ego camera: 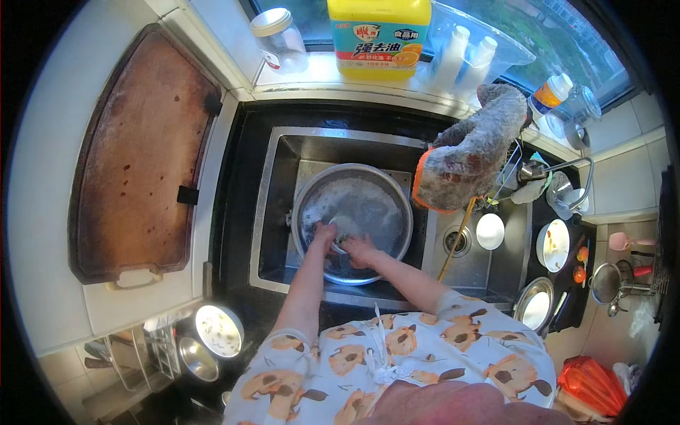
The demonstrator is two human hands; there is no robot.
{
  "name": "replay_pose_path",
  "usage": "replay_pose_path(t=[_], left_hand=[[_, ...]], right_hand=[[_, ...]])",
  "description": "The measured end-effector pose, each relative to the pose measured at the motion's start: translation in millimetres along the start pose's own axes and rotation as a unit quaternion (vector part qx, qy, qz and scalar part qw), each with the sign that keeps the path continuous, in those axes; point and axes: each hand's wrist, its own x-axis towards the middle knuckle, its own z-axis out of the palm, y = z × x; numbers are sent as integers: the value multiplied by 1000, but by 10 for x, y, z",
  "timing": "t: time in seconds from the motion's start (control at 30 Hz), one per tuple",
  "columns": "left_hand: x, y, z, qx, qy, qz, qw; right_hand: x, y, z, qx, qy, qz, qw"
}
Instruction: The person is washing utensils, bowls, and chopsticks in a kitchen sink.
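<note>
A large round metal basin [353, 171] sits in the left bowl of a steel sink [265, 212], filled with cloudy, sudsy water. My left hand [324, 234] grips the left rim of a small pale bowl [342, 226] inside the basin. My right hand [359, 251] is at the bowl's right side, with something small and greenish by its fingertips; what that is cannot be told. The lower parts of the bowl and some fingers are hidden by water and glare. Right of the basin, a grey fluffy glove [467, 154] with an orange cuff hangs over the tap area.
A white bowl [490, 231] and a thin stick [458, 239] lie in the right sink bowl. Dishes, including a white bowl [559, 246], stand farther right. A yellow detergent jug [380, 10] stands on the windowsill. At left are a cutting board [143, 159] and a patterned bowl [219, 330].
</note>
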Motion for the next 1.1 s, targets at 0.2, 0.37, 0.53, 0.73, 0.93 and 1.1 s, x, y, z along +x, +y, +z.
replay_pose_path(t=[0.2, 0.37, 0.53, 0.73, 0.93, 1.1], left_hand=[[-236, 199, 236, -81, -13, -9, 997], [278, -120, -193, 656, -64, 181, 730], [-157, 168, -47, 466, 149, 169, 856], [-488, 278, -113, 547, 94, 305, 774], [-543, 239, -169, 456, 147, 286, 830], [-187, 68, -53, 51, 152, 200, 967]], right_hand=[[558, 296, 207, 421, 122, 124, 891], [87, -20, 117, -158, 196, 0, 968], [267, 393, -299, 160, 156, 249, 942], [195, -50, -451, 151, 367, 30, 918], [416, 464, -559, 349, 116, 91, 926], [323, 132, -532, 749, 86, 104, 649]])
